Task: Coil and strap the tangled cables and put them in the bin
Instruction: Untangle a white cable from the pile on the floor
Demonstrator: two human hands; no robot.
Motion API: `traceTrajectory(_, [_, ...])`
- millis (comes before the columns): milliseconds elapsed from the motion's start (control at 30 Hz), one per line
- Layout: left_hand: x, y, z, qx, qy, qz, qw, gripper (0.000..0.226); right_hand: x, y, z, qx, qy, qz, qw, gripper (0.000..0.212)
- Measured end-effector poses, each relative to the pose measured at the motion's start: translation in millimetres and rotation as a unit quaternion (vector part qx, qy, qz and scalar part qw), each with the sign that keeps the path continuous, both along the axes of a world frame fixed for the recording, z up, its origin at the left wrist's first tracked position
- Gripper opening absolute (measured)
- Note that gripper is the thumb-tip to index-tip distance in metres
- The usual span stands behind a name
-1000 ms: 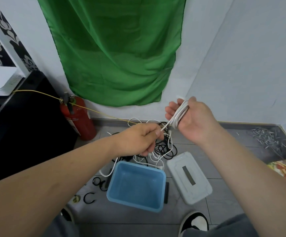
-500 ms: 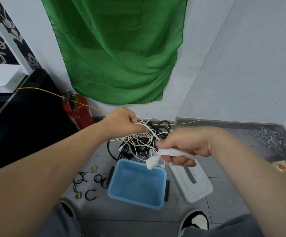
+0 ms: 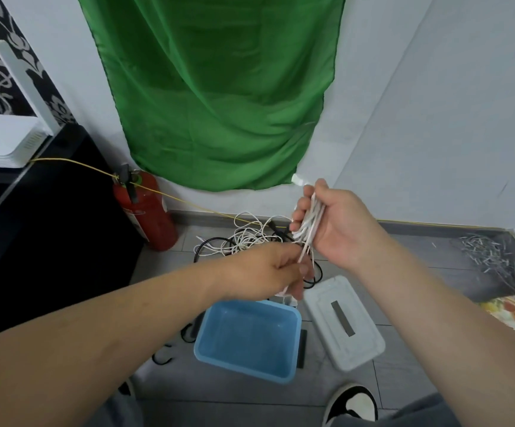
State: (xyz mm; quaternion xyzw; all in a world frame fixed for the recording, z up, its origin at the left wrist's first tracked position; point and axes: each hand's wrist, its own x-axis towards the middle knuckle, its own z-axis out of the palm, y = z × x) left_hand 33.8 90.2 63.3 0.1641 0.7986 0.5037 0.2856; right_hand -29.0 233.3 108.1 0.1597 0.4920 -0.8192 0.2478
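Centre frame, the right hand (image 3: 331, 223) closes its grip on a white cable coil (image 3: 310, 221). Just below, the left hand (image 3: 268, 271) pinches the trailing strand. Keeping that strand taut should make even loops. The open blue bin (image 3: 250, 369) sits below on bare floor, the tangled cables (image 3: 243, 238) behind.

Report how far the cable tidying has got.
Done: nothing shows in the blue bin; its lid lies beside it. In hand: the right hand holds a white cable coil while the left hand pinches its loose strand. Left: strapping it, and the tangled cables on the floor.
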Motion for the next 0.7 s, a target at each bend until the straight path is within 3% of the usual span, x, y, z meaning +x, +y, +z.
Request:
traceTrajectory(133, [-8.8, -24.0, -12.4, -0.194, 0.007, -0.106, 0.975, 0.019, -5.0, 18.3, 16.4, -0.09, -0.009, 0.049, 0.995, 0.031])
traceTrajectory(233, [-19.9, -47.5, -18.6, -0.287, 0.011, -0.066, 0.956, 0.022, -3.6, 35.5, 26.2, -0.066, -0.002, 0.182, 0.981, 0.032])
traceTrajectory(300, [-29.5, -58.8, -13.8, -0.261, 0.031, 0.022, 0.964, 0.029, 1.9, 41.4, 27.3, 0.017, -0.003, 0.327, 0.945, 0.033])
traceTrajectory(367, [-35.0, -59.8, -1.6, -0.17, 0.031, 0.109, 0.979, 0.025, 10.4, 40.5, 23.5, 0.142, 0.011, 0.471, 0.87, 0.036])
traceTrajectory(433, [-35.5, -53.2, 12.5, -0.091, 0.017, 0.177, 0.98, 0.023, 17.9, 33.1, 14.1, 0.262, 0.019, 0.548, 0.794, 0.037])
traceTrajectory(467, [-34.5, -49.3, 17.5, -0.074, 0.015, 0.205, 0.976, 0.027, 20.4, 28.1, 7.7, 0.309, 0.023, 0.549, 0.776, 0.038])
traceTrajectory(533, [-33.6, -40.9, 25.1, -0.059, 0.029, 0.246, 0.967, 0.028, 20.3, 19.7, -7.1, 0.365, 0.023, 0.485, 0.794, 0.046])
traceTrajectory(633, [-29.3, -28.3, 33.2, -0.018, 0.048, 0.261, 0.964, 0.021, 11.9, 13.2, -21.5, 0.355, 0.004, 0.307, 0.883, 0.072])
traceTrajectory(700, [-19.2, -15.9, 35.9, 0.032, 0.04, 0.223, 0.973, 0.017, 6.3, 11.1, -22.4, 0.319, 0.009, 0.21, 0.924, 0.071])
